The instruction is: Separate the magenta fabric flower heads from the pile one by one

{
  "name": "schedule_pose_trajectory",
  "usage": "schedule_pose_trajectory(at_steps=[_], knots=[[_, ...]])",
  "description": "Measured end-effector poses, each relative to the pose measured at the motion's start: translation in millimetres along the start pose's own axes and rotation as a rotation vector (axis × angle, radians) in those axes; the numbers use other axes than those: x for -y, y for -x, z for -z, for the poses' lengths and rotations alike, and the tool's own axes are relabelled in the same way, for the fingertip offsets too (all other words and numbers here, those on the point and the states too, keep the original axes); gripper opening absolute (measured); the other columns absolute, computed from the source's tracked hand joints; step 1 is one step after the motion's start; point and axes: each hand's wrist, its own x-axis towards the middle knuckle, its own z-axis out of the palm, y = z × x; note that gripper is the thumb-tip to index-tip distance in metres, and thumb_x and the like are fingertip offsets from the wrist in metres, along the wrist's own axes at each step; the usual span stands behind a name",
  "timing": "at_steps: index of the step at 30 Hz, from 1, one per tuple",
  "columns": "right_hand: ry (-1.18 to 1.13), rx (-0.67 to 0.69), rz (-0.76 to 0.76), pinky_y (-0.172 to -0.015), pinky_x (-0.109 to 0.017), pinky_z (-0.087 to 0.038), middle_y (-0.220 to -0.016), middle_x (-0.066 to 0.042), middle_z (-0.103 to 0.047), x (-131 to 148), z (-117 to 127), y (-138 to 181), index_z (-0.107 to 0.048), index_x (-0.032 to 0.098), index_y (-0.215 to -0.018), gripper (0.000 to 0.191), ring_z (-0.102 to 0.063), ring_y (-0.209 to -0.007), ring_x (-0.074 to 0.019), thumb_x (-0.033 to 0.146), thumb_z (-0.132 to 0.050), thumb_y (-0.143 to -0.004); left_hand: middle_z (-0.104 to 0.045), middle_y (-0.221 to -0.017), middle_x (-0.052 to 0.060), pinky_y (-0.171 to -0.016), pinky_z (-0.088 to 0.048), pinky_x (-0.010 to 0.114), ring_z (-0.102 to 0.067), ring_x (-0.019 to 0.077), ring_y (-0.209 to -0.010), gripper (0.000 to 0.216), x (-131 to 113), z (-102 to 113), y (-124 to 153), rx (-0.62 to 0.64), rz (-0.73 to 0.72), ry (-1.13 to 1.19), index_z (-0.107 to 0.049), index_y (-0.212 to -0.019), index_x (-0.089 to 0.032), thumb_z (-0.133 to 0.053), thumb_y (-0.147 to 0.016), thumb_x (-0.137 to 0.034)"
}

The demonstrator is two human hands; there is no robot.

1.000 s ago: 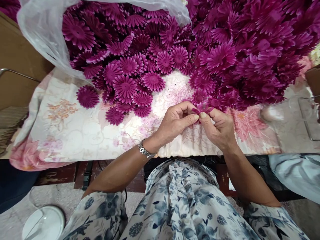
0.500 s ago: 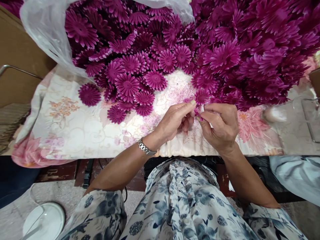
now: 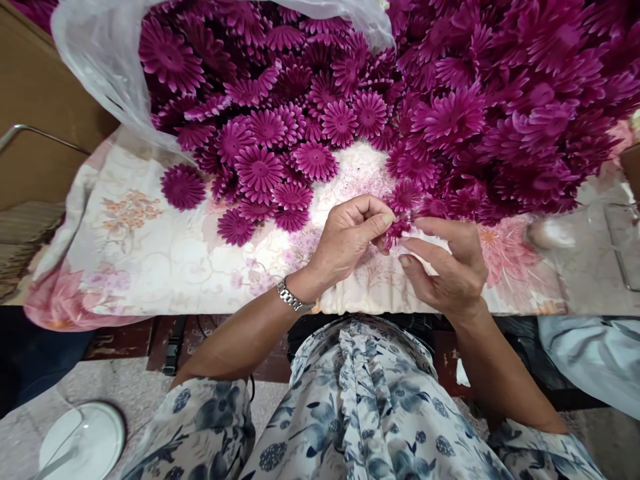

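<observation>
My left hand [image 3: 350, 235] pinches a small magenta fabric flower [image 3: 396, 231] between thumb and forefinger, just in front of the flower heap. A silver watch [image 3: 291, 298] is on that wrist. My right hand [image 3: 447, 267] is beside it with its fingers spread, the fingertips close to the same flower but not closed round it. Flat magenta petal discs [image 3: 260, 167] lie to the left on the floral cloth [image 3: 150, 253], and a big pile of fuller magenta flowers [image 3: 500, 107] rises behind and to the right.
A clear plastic bag [image 3: 100, 60] spills petal discs at the upper left. Brown cardboard [image 3: 35, 127] stands at the left. A white round lid [image 3: 83, 440] lies on the floor at the lower left. Pale blue cloth [image 3: 595, 360] is at the right edge.
My right hand has let go of the flower, opened its fingers and dropped slightly lower. My left hand keeps the flower pinched. The view has shifted a little.
</observation>
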Motion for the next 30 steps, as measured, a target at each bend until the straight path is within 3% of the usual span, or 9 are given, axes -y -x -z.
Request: schedule_pose_trajectory(at_steps=[5,9,11,14,20,24,30], knots=[[-0.399,-0.136,-0.456,-0.082,-0.036,-0.051,-0.105,-0.006,-0.062,-3,-1,-4,-0.055,0.025,-0.117,0.039,-0.06,-0.094,-0.0191,0.029,-0.064,-0.08,-0.053,-0.058,-0.004,-0.046,-0.042,0.017,-0.048,0.0041,-0.049,0.028,3,3,0,-0.012,-0.069,-0.08,-0.062,-0.065,-0.015,-0.08,-0.061,-0.036],[-0.693,0.084,-0.682,-0.081,-0.031,-0.05,-0.106,-0.003,-0.062,-4,-5,-14,-0.054,0.025,-0.116,0.047,-0.06,-0.091,-0.0151,0.03,-0.073,-0.073,-0.056,-0.061,-0.003,-0.046,-0.042,0.019,-0.049,0.0052,-0.05,0.024,5,4,1,0.062,-0.055,-0.091,-0.064,-0.071,-0.015,-0.076,-0.066,-0.035],[-0.729,0.152,-0.72,-0.076,-0.027,-0.049,-0.095,0.0,-0.064,-2,-6,-17,-0.061,0.023,-0.102,0.032,-0.06,-0.085,-0.0122,0.028,-0.073,-0.073,-0.057,-0.061,-0.003,-0.047,-0.043,0.019,-0.051,0.0057,-0.05,0.023,6,4,1,0.102,-0.055,-0.091,-0.064,-0.072,-0.015,-0.076,-0.067,-0.035],[-0.74,0.14,-0.758,-0.067,-0.022,-0.046,-0.077,0.004,-0.063,0,-5,-16,-0.064,0.021,-0.084,0.011,-0.057,-0.071,-0.0081,0.025,-0.071,-0.076,-0.058,-0.063,-0.003,-0.048,-0.045,0.02,-0.052,0.0059,-0.049,0.022,6,4,2,0.129,-0.054,-0.089,-0.064,-0.073,-0.015,-0.075,-0.068,-0.033],[-0.859,0.132,-0.8,-0.066,-0.022,-0.043,-0.075,0.004,-0.061,-1,-4,-10,-0.064,0.021,-0.082,0.006,-0.056,-0.07,-0.0073,0.023,-0.068,-0.078,-0.061,-0.068,-0.002,-0.053,-0.047,0.018,-0.056,0.0061,-0.058,0.009,4,2,2,0.117,-0.142,-0.129,-0.064,-0.076,-0.015,-0.07,-0.069,-0.017],[-0.839,0.108,-0.789,-0.067,-0.022,-0.043,-0.075,0.004,-0.062,-1,-4,-10,-0.064,0.021,-0.082,0.003,-0.056,-0.071,-0.0073,0.023,-0.064,-0.082,-0.061,-0.071,-0.002,-0.056,-0.047,0.016,-0.057,0.006,-0.063,0.014,4,0,3,0.125,-0.185,-0.159,-0.063,-0.081,-0.015,-0.068,-0.068,-0.013],[-0.756,0.111,-0.79,-0.061,-0.022,-0.04,-0.068,0.004,-0.058,3,-4,-8,-0.061,0.019,-0.079,0.012,-0.052,-0.063,-0.0071,0.029,-0.058,-0.086,-0.061,-0.074,-0.002,-0.061,-0.047,0.016,-0.057,0.006,-0.068,0.021,3,2,4,0.173,-0.183,-0.163,-0.063,-0.086,-0.015,-0.063,-0.066,-0.007]])
